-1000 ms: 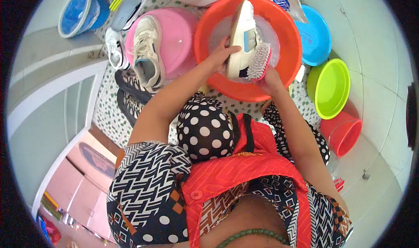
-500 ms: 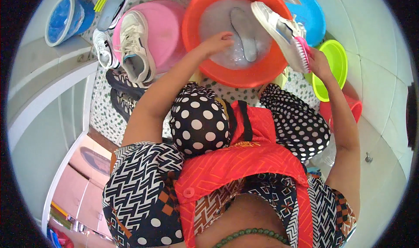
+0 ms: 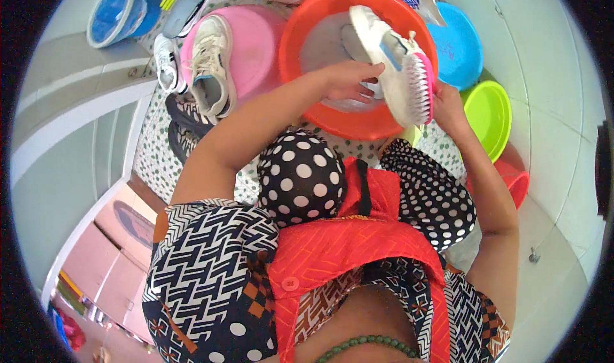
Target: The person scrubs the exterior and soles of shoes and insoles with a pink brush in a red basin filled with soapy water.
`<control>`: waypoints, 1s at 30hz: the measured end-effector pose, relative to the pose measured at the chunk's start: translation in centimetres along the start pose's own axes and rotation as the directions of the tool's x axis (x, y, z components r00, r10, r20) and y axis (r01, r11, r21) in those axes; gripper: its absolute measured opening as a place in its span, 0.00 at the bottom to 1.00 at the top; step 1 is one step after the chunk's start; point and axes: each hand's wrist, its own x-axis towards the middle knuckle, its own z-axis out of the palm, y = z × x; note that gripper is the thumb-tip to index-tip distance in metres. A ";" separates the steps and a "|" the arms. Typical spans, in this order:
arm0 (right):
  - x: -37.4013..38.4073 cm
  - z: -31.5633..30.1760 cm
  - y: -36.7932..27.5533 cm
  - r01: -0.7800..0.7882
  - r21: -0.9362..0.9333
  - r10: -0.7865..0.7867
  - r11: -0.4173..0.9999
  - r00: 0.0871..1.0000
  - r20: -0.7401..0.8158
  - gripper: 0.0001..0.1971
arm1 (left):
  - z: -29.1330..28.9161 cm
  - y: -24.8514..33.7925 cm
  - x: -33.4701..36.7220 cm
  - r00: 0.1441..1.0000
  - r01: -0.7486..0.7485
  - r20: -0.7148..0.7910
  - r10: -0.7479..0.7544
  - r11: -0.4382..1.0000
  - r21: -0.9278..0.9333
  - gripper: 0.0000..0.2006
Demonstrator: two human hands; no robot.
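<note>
A white sneaker (image 3: 391, 59) is held up over the orange-red basin (image 3: 358, 126), its toe pointing away from me. My right hand (image 3: 449, 110) is closed round a pink scrub brush (image 3: 427, 88), whose white bristles lie against the sneaker's heel end. Whether the same fingers also grip the shoe is hidden. My left hand (image 3: 350, 82) is open over the basin, its fingers apart and its thumb close to the sneaker's left edge; I cannot tell if they touch. Behind the shoe a grey insole (image 3: 350, 38) lies in cloudy water, partly covered.
Another pale sneaker (image 3: 212, 62) leans on the pink basin (image 3: 259, 43) at left, beside a white shoe (image 3: 167, 62) and dark shoes (image 3: 182, 130). A blue basin (image 3: 459, 46), green basin (image 3: 491, 120) and red container (image 3: 513, 181) line the right wall. A blue-lined bucket (image 3: 115, 15) stands far left.
My left hand has moved right, from above the water toward the sneaker. The sneaker and brush have shifted a little left and nearer, with more of the bristles showing.
</note>
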 end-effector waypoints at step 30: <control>9.5 20.0 -22.8 0.238 0.143 -0.255 0.961 0.960 0.117 0.11 | -21.2 -3.0 -17.6 0.319 -0.941 -0.851 0.418 0.031 -0.338 0.22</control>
